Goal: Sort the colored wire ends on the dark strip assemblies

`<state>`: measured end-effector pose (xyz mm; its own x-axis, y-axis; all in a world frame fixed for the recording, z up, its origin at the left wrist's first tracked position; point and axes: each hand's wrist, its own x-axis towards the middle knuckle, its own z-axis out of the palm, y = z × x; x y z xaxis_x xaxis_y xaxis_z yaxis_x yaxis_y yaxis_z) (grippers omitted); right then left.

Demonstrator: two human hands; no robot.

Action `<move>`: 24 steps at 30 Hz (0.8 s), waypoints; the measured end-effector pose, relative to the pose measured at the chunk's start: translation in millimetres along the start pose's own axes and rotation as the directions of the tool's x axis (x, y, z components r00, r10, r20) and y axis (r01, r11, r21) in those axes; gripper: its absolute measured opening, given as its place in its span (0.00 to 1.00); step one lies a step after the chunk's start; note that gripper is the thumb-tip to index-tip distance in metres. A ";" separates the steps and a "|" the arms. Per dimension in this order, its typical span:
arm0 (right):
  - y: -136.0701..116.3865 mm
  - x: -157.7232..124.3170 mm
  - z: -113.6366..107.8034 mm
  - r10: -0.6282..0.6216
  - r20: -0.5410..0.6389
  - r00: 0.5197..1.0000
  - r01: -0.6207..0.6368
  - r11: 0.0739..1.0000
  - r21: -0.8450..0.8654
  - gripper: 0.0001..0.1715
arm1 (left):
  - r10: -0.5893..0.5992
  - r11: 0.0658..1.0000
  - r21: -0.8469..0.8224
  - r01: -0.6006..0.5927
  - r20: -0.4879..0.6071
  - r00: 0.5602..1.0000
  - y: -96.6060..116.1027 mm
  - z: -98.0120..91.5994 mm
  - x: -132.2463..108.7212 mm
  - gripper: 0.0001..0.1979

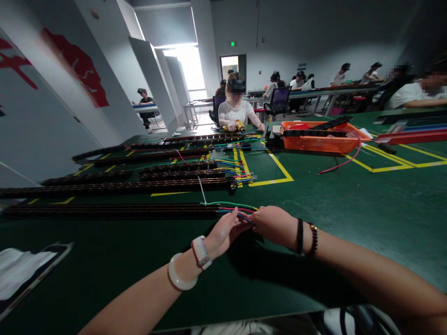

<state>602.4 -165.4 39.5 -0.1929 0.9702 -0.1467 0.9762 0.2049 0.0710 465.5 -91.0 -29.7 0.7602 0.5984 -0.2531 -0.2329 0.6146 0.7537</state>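
A long black cable chain point(115, 211) lies across the table in front of me, with coloured wires point(240, 205) in green, red and blue coming out of its right end. My left hand point(223, 231) is closed around the wires just past that end, thumb on top. Right beside it, my right hand point(275, 226) is closed on the wire ends, its fingertips hidden behind the knuckles. A white cable tie point(202, 190) stands up from the chain near its right end.
Several more cable chains point(115, 187) with wires lie farther back on the green table point(335, 218). An orange basket point(317, 143) stands back right, a red wire hanging out. Across the table a person point(235, 109) holds a yellow tool point(240, 126). A dark tray point(38, 270) with white paper lies front left.
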 end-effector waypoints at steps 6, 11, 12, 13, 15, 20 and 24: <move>19.4 2.2 -13.8 0.003 -0.063 0.998 -0.001 0.999 0.041 0.13 | -0.037 0.998 0.062 0.034 0.053 0.998 4.9 6.0 -4.0 0.16; 31.1 8.9 -9.5 -0.094 -0.024 0.995 0.096 0.994 0.053 0.15 | -0.102 0.957 0.284 0.052 0.163 0.981 5.1 7.6 -7.8 0.18; 32.0 10.8 -6.9 -0.112 -0.008 0.994 0.112 0.992 0.059 0.15 | -0.100 0.950 0.310 0.040 0.181 0.978 4.6 7.7 -8.1 0.18; 32.4 12.7 -4.3 -0.125 0.007 0.992 0.124 0.990 0.064 0.15 | -0.100 0.944 0.327 0.030 0.198 0.975 4.0 7.8 -8.2 0.18; 32.4 15.9 0.4 -0.134 0.027 0.991 0.132 0.989 0.068 0.14 | -0.105 0.937 0.348 0.020 0.226 0.969 2.8 7.8 -7.8 0.19; 34.4 18.1 5.2 -0.121 0.017 0.993 0.119 0.988 0.096 0.15 | -0.127 0.927 0.373 0.034 0.227 0.966 2.3 8.5 -6.7 0.17; 42.1 16.3 -1.1 -0.096 -0.033 0.995 0.100 0.986 0.133 0.12 | -0.129 0.913 0.407 0.035 0.205 0.970 3.5 9.9 -7.4 0.18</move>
<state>640.3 -140.8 41.2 -0.2892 0.9497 -0.1200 0.9565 0.2817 -0.0761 465.0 -98.4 -19.1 0.8921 0.3956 -0.2183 0.0614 0.3725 0.9260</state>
